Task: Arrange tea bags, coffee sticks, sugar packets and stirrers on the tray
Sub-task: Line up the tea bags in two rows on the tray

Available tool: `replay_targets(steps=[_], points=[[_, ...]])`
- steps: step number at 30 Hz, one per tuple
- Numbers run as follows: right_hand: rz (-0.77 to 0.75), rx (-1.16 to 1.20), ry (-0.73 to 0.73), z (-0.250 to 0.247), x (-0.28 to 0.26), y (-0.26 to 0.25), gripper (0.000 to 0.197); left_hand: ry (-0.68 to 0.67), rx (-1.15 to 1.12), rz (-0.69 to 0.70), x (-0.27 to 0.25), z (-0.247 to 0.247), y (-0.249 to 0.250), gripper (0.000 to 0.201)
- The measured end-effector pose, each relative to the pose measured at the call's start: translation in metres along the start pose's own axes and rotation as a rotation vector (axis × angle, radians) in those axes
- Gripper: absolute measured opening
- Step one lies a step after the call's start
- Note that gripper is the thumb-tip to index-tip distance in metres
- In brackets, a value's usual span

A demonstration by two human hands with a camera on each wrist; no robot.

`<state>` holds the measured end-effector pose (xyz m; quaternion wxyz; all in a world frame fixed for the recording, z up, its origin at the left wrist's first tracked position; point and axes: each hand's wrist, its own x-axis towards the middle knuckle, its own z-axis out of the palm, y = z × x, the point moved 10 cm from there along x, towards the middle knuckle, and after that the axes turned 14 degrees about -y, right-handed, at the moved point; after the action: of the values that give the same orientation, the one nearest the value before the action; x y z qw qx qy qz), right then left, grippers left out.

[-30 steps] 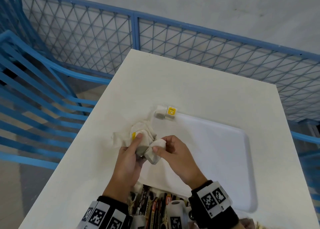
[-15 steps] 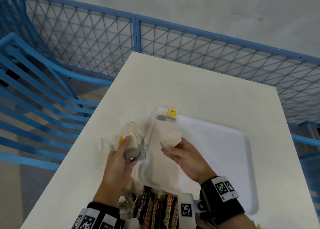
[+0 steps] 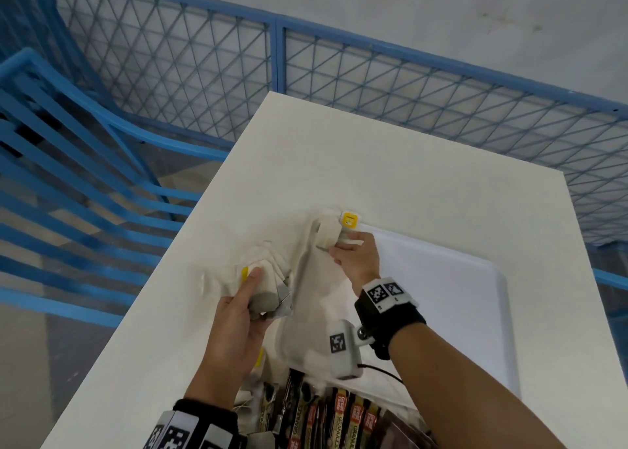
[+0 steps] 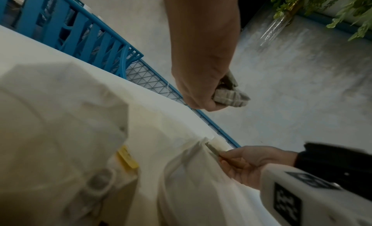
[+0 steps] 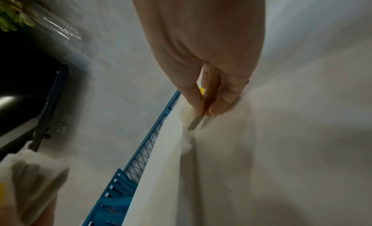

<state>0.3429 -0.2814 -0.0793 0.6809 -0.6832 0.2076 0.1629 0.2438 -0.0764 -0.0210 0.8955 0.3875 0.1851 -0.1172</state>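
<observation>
My left hand (image 3: pixel 253 299) grips a fanned stack of white tea bags (image 3: pixel 268 275) over the table, just left of the white tray (image 3: pixel 452 299); the left wrist view shows the stack's (image 4: pixel 231 97) edges in my fist. My right hand (image 3: pixel 338 249) pinches a single tea bag (image 3: pixel 328 234) at the tray's far left corner, against a tea bag with a yellow tag (image 3: pixel 350 219) lying there. In the right wrist view thumb and fingers (image 5: pixel 217 105) clamp that bag (image 5: pixel 195 122) edge-on. Coffee sticks (image 3: pixel 326 414) lie in a row at the near edge.
The white table (image 3: pixel 390 163) is bare beyond the tray. A blue mesh fence (image 3: pixel 278 61) runs behind it and a blue slatted chair (image 3: pixel 78 163) stands to the left. More packets (image 3: pixel 401 431) lie near my right forearm.
My right hand has pulled one tea bag from the stack in my left hand and carried it forward to the tray's far left corner. My left hand has shifted slightly left with the stack.
</observation>
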Motion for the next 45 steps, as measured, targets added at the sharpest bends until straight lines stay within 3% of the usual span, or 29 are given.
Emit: replay_targets(steps=[9, 20, 24, 28, 31, 34, 37, 41, 45], points=[[-0.036, -0.171, 0.130, -0.006, 0.012, -0.009, 0.040, 0.023, 0.000, -0.014, 0.006, -0.006, -0.006, 0.027], [-0.072, -0.240, 0.097, 0.002, 0.002, -0.017, 0.035, -0.007, 0.028, -0.023, 0.008, 0.004, -0.007, 0.027], [-0.159, -0.233, -0.125, 0.029, -0.026, -0.030, 0.012, -0.015, 0.037, -0.034, 0.009, 0.009, -0.008, 0.023], [-0.193, -0.193, -0.398, 0.058, -0.064, -0.039, 0.019, -0.028, 0.039, -0.046, 0.007, 0.014, -0.009, 0.026], [-0.224, -0.223, -0.469, 0.061, -0.079, -0.042, 0.008, -0.043, 0.027, -0.058, 0.005, 0.018, -0.011, 0.032], [-0.215, -0.166, -0.476, 0.054, -0.083, -0.041, 0.013, -0.056, 0.025, -0.077, 0.002, 0.018, -0.013, 0.039], [-0.195, -0.100, -0.494, 0.049, -0.088, -0.040, 0.005, -0.095, 0.025, -0.100, -0.001, 0.022, -0.014, 0.035], [-0.148, 0.108, -0.593, 0.052, -0.095, -0.035, 0.012, -0.130, 0.031, -0.111, -0.004, 0.027, -0.016, 0.039], [-0.176, 0.026, -0.672, 0.053, -0.105, -0.038, 0.030, -0.163, 0.059, -0.122, -0.005, 0.029, -0.018, 0.038]])
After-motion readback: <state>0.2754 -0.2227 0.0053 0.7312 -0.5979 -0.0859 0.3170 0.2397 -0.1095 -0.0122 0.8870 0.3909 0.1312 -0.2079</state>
